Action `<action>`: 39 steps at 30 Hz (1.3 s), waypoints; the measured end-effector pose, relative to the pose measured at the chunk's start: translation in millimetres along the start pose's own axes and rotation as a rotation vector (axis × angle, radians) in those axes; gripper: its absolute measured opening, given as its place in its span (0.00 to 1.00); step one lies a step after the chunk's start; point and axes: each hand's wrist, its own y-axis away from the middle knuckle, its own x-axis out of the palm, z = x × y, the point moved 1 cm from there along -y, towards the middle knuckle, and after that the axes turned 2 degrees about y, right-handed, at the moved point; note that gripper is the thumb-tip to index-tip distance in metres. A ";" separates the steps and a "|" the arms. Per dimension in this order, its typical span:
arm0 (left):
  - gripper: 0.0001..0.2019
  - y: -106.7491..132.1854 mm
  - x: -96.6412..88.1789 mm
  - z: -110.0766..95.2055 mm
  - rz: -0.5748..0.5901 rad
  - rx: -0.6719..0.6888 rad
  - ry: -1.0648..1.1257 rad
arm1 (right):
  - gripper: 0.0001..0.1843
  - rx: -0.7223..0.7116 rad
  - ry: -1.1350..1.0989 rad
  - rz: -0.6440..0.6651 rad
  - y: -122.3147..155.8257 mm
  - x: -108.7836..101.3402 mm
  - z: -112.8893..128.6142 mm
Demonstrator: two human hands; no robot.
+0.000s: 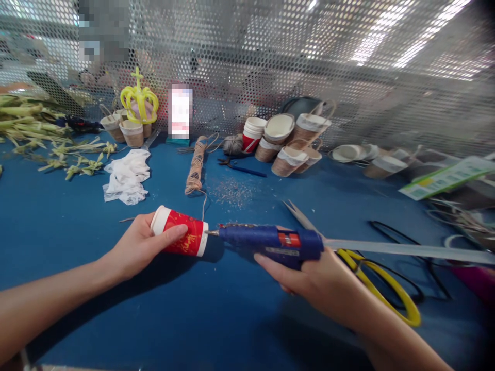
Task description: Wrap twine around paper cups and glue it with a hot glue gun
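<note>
My left hand point(141, 238) is closed around a red and white paper cup point(193, 236), which lies tipped on its side with its base facing right. A blue hot glue gun point(266, 242) sits in the grip of my right hand point(309, 273). Its metal nozzle meets or nearly touches the edge of the cup's base. From the gun's back a long clear glue stick point(410, 250) sticks out to the right. A strand of twine runs from a wound bundle of twine point(196, 167) down to the cup; where it ends behind the cup is hidden.
Yellow-handled scissors point(402, 304) lie beside my right forearm, near a black cord point(433, 275). Behind are twine-wrapped cups point(288, 161), pliers point(245, 168), crumpled white lace point(127, 175), a yellow crown-shaped piece point(138, 100) and a lit phone point(180, 111). A perforated metal panel point(232, 62) bounds the back.
</note>
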 end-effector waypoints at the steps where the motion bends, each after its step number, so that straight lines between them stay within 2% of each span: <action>1: 0.09 0.1 -0.1 0.1 -0.003 0.002 -0.002 | 0.13 -0.021 0.007 0.000 0.0 -0.4 0.8; 6: 0.09 -0.6 -0.6 0.8 0.003 0.012 -0.005 | 0.12 -0.025 -0.070 0.015 -4.4 -9.5 7.8; 9: 0.10 -1.0 -0.4 0.7 -0.003 0.019 -0.021 | 0.13 0.013 -0.139 0.058 -3.1 -7.7 4.5; 14: 0.12 0.1 0.4 0.3 -0.006 0.029 -0.027 | 0.12 0.157 -0.276 0.176 -0.1 2.3 -1.5; 16: 0.11 0.6 0.4 0.3 -0.002 0.022 -0.007 | 0.13 0.230 -0.306 0.191 -4.0 0.3 4.7; 19: 0.09 0.9 0.5 -0.2 0.001 0.014 0.063 | 0.20 0.432 -0.437 0.224 -12.7 -6.5 19.7; 22: 0.09 0.9 1.2 -1.3 0.001 -0.009 0.123 | 0.20 0.571 -0.594 0.226 -18.3 -10.8 31.7; 26: 0.10 1.2 1.8 -2.3 -0.017 -0.038 0.162 | 0.17 0.596 -0.618 0.207 -15.7 -8.1 30.6; 32: 0.09 0.2 1.5 -1.3 -0.021 -0.052 0.210 | 0.17 0.393 -0.542 0.245 -8.5 -1.7 18.2; 35: 0.08 0.9 2.0 -1.2 -0.009 -0.039 0.223 | 0.14 0.472 -0.571 0.225 -10.9 -3.2 21.5; 39: 0.08 4.4 3.7 -1.8 0.017 -0.014 0.230 | 0.14 0.587 -0.719 0.174 -18.1 -7.0 28.5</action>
